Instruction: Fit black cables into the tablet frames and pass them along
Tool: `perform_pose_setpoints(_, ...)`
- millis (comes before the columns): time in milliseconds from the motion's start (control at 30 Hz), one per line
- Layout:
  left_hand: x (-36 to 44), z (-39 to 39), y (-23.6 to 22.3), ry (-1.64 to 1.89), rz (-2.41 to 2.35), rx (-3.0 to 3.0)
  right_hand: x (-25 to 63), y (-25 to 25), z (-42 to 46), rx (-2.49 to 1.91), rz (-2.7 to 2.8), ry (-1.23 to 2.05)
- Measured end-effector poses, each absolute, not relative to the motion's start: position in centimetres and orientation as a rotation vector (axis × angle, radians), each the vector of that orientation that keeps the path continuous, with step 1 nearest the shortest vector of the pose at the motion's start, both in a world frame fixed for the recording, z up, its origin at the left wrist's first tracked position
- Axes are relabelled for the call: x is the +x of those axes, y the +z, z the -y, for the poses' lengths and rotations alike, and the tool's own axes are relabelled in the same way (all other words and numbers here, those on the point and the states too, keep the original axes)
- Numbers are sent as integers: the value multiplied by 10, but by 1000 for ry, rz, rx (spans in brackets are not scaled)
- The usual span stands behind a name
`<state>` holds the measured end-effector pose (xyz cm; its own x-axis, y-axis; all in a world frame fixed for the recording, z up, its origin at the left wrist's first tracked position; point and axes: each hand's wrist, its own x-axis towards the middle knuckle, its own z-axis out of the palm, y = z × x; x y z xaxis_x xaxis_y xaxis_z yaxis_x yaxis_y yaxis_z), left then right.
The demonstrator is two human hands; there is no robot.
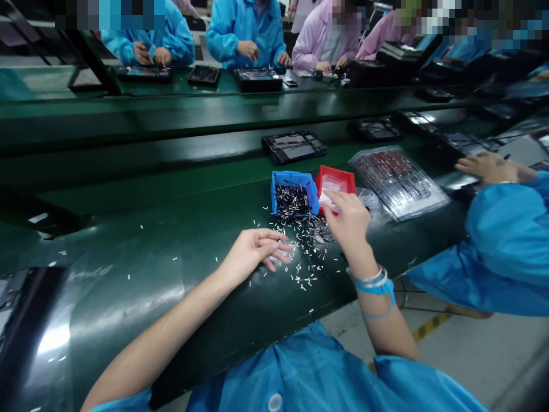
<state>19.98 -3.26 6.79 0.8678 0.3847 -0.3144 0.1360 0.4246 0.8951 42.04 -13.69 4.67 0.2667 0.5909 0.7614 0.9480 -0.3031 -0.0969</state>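
My left hand [255,252] lies on the dark green bench [150,252], fingers stretched out flat toward a scatter of tiny white and dark parts [306,252]. My right hand [349,220] hovers over the near edge of a red bin [337,182], fingers curled down; what they hold, if anything, is hidden. A blue bin [294,194] full of the small dark parts stands just left of the red one. A blue strap circles my right wrist.
A clear tray of red-tipped parts [397,180] lies to the right. A black device frame [294,146] rides the belt behind the bins. A co-worker's hand [489,167] rests at right. Several people in blue and pink coats work across the line.
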Motion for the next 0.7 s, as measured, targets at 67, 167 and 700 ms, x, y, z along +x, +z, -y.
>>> perform_pose_setpoints(67, 200, 33, 68, 136, -510, 1119, 395, 47, 137, -1810, 1578, -700)
perform_pose_setpoints(167, 198, 32, 67, 70, -468, 1100, 361, 49, 136, -1570, 1772, -588)
perform_pose_setpoints(700, 371, -125, 52, 566, -1086, 1912, 390, 42, 148, -1584, 1167, -390)
